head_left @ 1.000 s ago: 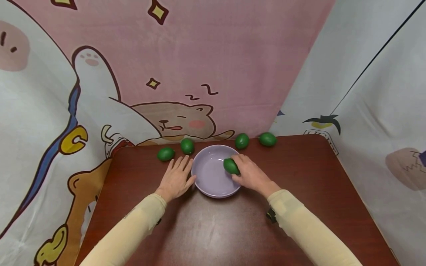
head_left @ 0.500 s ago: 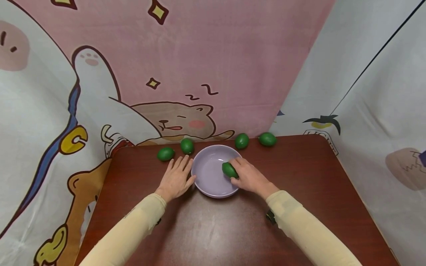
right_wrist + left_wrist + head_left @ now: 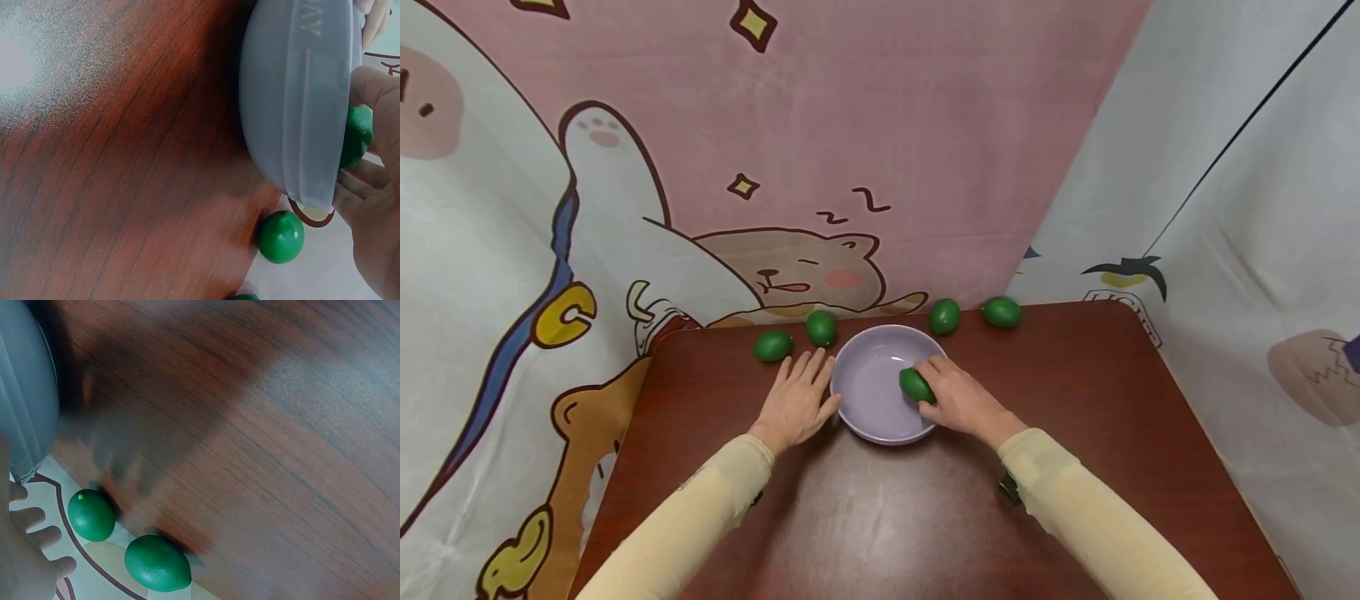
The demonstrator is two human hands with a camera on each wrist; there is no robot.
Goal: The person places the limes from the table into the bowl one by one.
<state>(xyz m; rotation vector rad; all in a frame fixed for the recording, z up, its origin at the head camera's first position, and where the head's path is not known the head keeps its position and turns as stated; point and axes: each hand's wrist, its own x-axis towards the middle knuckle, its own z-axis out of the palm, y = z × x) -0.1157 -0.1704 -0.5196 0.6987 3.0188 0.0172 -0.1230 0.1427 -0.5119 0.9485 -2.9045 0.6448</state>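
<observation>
A round purple bowl (image 3: 868,417) stands on the table; its outer wall (image 3: 294,106) fills much of the right wrist view. My right hand (image 3: 962,398) reaches over the bowl's right rim and grips a green lime (image 3: 914,384) between thumb and fingers. In the right wrist view the lime (image 3: 357,134) shows partly above the rim, its lower part hidden by the bowl. My left hand (image 3: 797,404) lies at the bowl's left side, fingers straight and spread, thumb right at the rim. Two limes, one left (image 3: 772,346) and one right (image 3: 821,328), lie just beyond its fingertips.
Two more limes, one nearer (image 3: 944,317) and one farther right (image 3: 1002,312), lie along the back edge of the brown wooden table (image 3: 880,517). Behind the table hangs a cartoon-printed cloth (image 3: 925,150), and more cloth hangs at both sides.
My right hand has moved slightly left and toward me, carrying the lime a little further into the bowl. The left hand, the bowl and the other limes keep their places.
</observation>
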